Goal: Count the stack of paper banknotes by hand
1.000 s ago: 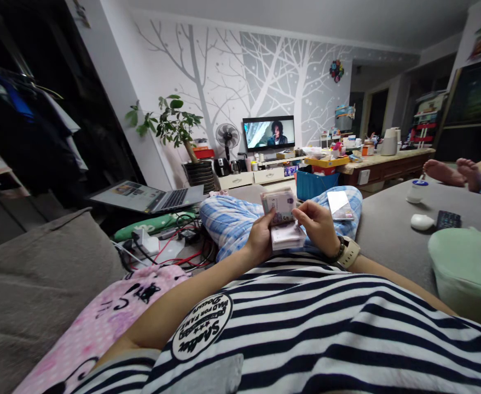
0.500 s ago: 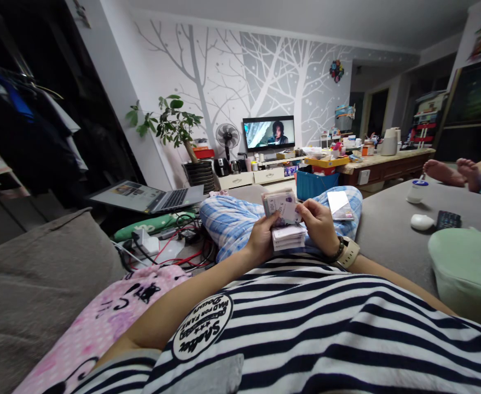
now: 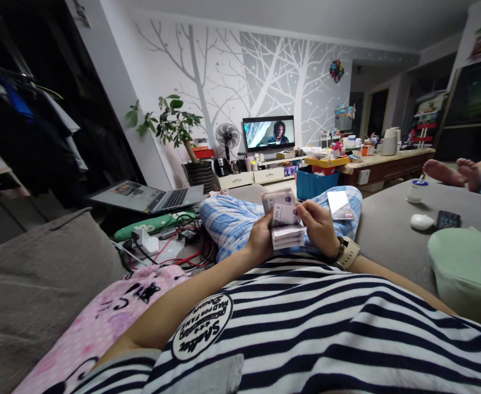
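Observation:
In front of my belly, my left hand (image 3: pixel 260 239) is wrapped around a thick stack of banknotes (image 3: pixel 280 207), thumb lying over its face. The notes are pale with purple print, and a "5" shows on the top one. Below the thumb the stack bends over, and its lower part (image 3: pixel 288 238) hangs toward me in white layers. My right hand (image 3: pixel 321 229) is closed at the stack's right edge, thumb and forefinger pinching the edge of a banknote. Its other fingers are curled in. A phone (image 3: pixel 340 205) lies on my right leg, on blue checked trousers.
An open laptop (image 3: pixel 154 198) sits at left, above tangled cables (image 3: pixel 195 241) and a power strip (image 3: pixel 145 242). To the right on the couch are a white mouse (image 3: pixel 422 222), a black remote (image 3: pixel 448 220), a jar (image 3: pixel 417 191), a green neck pillow (image 3: pixel 462 268) and another person's feet (image 3: pixel 449 171).
My left thumb has shifted slightly on the stack, and the top note's printed face shows differently. My right hand stays at the right edge, nearly in the same place.

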The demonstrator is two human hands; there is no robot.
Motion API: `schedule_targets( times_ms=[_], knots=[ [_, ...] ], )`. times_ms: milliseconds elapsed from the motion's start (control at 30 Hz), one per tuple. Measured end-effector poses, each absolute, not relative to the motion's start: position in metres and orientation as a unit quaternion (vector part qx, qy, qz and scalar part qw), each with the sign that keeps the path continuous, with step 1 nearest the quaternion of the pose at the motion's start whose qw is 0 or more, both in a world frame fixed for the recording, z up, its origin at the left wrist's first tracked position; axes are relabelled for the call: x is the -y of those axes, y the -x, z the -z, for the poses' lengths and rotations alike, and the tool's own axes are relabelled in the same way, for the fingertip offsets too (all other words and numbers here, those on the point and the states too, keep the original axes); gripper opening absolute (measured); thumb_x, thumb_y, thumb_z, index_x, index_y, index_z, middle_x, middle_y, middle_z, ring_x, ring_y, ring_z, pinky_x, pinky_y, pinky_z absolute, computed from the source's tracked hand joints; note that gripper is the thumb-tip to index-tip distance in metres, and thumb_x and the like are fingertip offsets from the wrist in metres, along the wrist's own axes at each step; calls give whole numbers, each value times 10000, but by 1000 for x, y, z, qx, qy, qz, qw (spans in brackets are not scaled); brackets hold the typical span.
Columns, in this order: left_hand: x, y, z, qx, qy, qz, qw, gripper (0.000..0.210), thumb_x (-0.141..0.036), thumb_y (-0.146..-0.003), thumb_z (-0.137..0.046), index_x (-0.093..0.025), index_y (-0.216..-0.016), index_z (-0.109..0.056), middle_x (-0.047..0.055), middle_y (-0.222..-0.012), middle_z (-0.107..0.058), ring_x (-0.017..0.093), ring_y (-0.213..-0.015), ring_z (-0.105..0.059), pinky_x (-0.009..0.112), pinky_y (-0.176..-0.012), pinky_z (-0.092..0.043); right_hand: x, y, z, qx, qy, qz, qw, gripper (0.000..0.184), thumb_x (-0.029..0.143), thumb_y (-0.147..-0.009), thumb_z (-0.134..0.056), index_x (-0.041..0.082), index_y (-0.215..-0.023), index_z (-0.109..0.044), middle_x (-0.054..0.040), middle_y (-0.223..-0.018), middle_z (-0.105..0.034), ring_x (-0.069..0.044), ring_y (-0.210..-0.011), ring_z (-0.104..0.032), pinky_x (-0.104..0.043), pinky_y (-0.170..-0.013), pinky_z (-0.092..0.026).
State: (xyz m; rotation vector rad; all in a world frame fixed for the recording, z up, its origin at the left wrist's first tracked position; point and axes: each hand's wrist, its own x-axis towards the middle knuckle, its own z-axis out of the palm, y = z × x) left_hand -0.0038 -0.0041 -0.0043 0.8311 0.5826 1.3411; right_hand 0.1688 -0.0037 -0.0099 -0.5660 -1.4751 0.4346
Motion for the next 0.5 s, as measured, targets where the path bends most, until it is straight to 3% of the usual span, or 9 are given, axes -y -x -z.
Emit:
schedule_targets(
  times_ms=[500],
  knots=[
    [10, -2, -3, -266, -351, -605, 664, 318, -330, -1093, -797, -108, -1305, -883, 165, -1163, -957, 394, -1163, -930, 523, -1107, -753, 7, -170, 7, 664, 255, -209, 671, 646, 869, -1062, -722, 291, -786, -642, 33, -659, -496, -195, -658, -445, -366, -672, -432]
  ],
)
